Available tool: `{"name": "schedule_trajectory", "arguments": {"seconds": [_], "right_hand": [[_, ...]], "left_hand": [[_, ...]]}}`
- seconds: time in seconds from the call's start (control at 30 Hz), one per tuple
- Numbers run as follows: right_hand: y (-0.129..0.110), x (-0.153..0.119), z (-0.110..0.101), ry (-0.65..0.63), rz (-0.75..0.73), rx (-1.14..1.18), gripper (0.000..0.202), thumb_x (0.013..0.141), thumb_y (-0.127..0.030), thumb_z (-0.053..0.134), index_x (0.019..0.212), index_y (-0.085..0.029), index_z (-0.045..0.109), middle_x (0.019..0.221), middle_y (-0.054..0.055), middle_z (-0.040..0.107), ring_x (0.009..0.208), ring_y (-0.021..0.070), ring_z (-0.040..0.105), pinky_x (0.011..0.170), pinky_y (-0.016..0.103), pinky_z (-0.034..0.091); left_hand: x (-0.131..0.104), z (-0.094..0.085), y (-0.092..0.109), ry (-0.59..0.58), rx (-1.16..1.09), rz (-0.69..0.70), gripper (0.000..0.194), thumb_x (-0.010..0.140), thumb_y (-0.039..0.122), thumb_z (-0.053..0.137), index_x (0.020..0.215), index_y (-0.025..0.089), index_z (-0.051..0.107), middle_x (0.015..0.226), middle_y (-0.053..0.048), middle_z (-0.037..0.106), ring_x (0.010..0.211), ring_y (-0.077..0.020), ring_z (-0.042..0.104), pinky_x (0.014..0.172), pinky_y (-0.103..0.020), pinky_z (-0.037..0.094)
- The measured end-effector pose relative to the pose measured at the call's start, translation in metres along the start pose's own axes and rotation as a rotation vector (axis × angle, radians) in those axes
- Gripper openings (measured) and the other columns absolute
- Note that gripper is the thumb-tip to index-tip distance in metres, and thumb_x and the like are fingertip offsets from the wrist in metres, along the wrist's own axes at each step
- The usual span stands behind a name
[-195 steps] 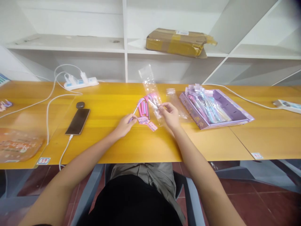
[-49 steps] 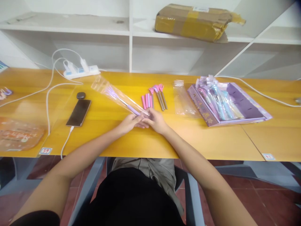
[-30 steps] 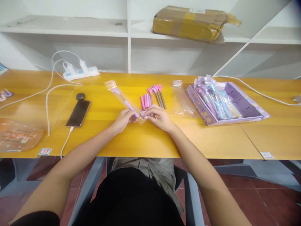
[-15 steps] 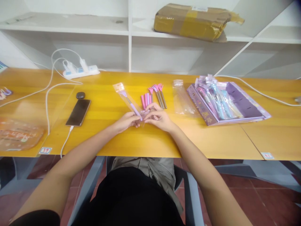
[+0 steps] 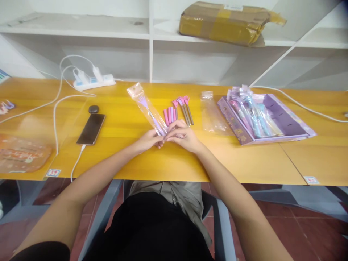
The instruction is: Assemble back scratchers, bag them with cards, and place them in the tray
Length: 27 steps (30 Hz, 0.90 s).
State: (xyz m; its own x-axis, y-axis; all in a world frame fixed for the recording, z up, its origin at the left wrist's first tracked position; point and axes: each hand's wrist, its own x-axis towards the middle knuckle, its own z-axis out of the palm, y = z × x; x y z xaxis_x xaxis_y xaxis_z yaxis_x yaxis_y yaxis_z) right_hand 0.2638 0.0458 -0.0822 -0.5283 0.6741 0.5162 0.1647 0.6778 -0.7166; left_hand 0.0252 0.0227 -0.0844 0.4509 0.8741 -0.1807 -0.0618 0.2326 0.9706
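Observation:
A clear plastic bag (image 5: 138,90) slants up and left from my hands, with a purple hand-headed back scratcher (image 5: 150,115) inside it. My left hand (image 5: 149,141) pinches the bag's lower end. Against it, my right hand (image 5: 183,136) is closed on the same end; its fingertips partly hide the plastic. Just beyond my right hand lie several pink and purple handle tubes (image 5: 169,115). Beside them are several metal scratcher rods (image 5: 186,112) with pink and purple hand-shaped heads.
Flat clear bags (image 5: 212,112) lie to the right, beside a purple box (image 5: 285,123) holding several bagged scratchers. On the left are a phone (image 5: 91,128) on a cable, a small black case (image 5: 93,109), a power strip (image 5: 95,83) and an orange plastic pouch (image 5: 23,156). A taped carton (image 5: 223,23) rests on the shelf.
The bag's far end has swung up and slightly left, and the bag appears more spread out. The scratcher sits deeper toward my hands, its lower end now within the plastic.

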Motion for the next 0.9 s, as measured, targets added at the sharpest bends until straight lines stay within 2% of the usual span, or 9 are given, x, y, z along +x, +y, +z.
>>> {"name": "schedule_trajectory", "arguments": {"seconds": [0.13,0.23,0.37,0.5,0.7,0.8,0.9], "right_hand": [[0.0034,-0.0004,0.0040,0.035,0.083,0.026,0.025,0.098,-0.053,0.086,0.096,-0.028,0.088,0.103,0.006,0.068,0.106,0.0251,0.066,0.102,0.046,0.056],[0.0049,-0.0008,0.0059,0.056,0.133,0.059,0.032,0.096,-0.057,0.086,0.095,-0.025,0.085,0.105,0.006,0.065,0.100,0.0226,0.065,0.089,0.040,0.058],[0.0064,-0.0007,0.0067,0.101,0.106,0.046,0.039,0.093,-0.062,0.088,0.089,-0.024,0.083,0.109,0.007,0.061,0.105,0.0240,0.064,0.093,0.041,0.058],[0.0071,0.0001,0.0063,0.105,0.116,0.043,0.043,0.089,-0.067,0.089,0.086,-0.024,0.082,0.106,0.008,0.063,0.107,0.0261,0.064,0.093,0.042,0.059],[0.0027,0.0021,0.0051,0.066,0.154,0.103,0.048,0.085,-0.068,0.093,0.082,-0.023,0.078,0.102,0.008,0.067,0.098,0.0235,0.066,0.084,0.037,0.059],[0.0028,0.0010,0.0074,0.053,0.245,0.219,0.049,0.082,-0.063,0.097,0.098,-0.023,0.075,0.097,0.004,0.071,0.084,0.0190,0.066,0.073,0.032,0.056],[0.0064,-0.0014,0.0101,0.040,0.358,0.360,0.071,0.076,-0.061,0.101,0.128,-0.025,0.068,0.088,-0.002,0.071,0.071,0.0160,0.065,0.066,0.029,0.055]], "left_hand": [[0.0005,0.0010,-0.0039,0.000,0.009,0.008,0.032,0.088,0.037,0.089,0.102,0.014,0.070,0.077,-0.002,0.071,0.069,-0.0143,0.070,0.064,-0.026,0.056],[0.0006,0.0008,-0.0051,0.026,-0.064,-0.018,0.039,0.091,0.046,0.087,0.106,0.014,0.069,0.081,-0.004,0.072,0.068,-0.0155,0.070,0.063,-0.028,0.057],[-0.0003,0.0006,-0.0056,-0.028,0.066,0.036,0.051,0.090,0.058,0.088,0.108,0.013,0.070,0.077,-0.003,0.070,0.067,-0.0155,0.068,0.064,-0.029,0.055],[0.0004,0.0003,-0.0071,-0.081,0.185,0.082,0.049,0.086,0.057,0.091,0.104,0.016,0.071,0.077,-0.001,0.069,0.066,-0.0137,0.065,0.063,-0.028,0.052],[0.0010,0.0004,-0.0091,-0.082,0.272,0.061,0.042,0.087,0.053,0.088,0.096,0.018,0.067,0.074,0.000,0.068,0.062,-0.0132,0.063,0.063,-0.028,0.054],[-0.0011,0.0013,-0.0067,-0.095,0.318,0.062,0.040,0.091,0.053,0.084,0.096,0.017,0.069,0.077,-0.002,0.071,0.064,-0.0139,0.065,0.064,-0.028,0.054],[-0.0024,0.0015,-0.0045,-0.105,0.368,0.056,0.038,0.096,0.052,0.079,0.095,0.015,0.072,0.077,-0.003,0.071,0.066,-0.0144,0.066,0.064,-0.028,0.052]]}}
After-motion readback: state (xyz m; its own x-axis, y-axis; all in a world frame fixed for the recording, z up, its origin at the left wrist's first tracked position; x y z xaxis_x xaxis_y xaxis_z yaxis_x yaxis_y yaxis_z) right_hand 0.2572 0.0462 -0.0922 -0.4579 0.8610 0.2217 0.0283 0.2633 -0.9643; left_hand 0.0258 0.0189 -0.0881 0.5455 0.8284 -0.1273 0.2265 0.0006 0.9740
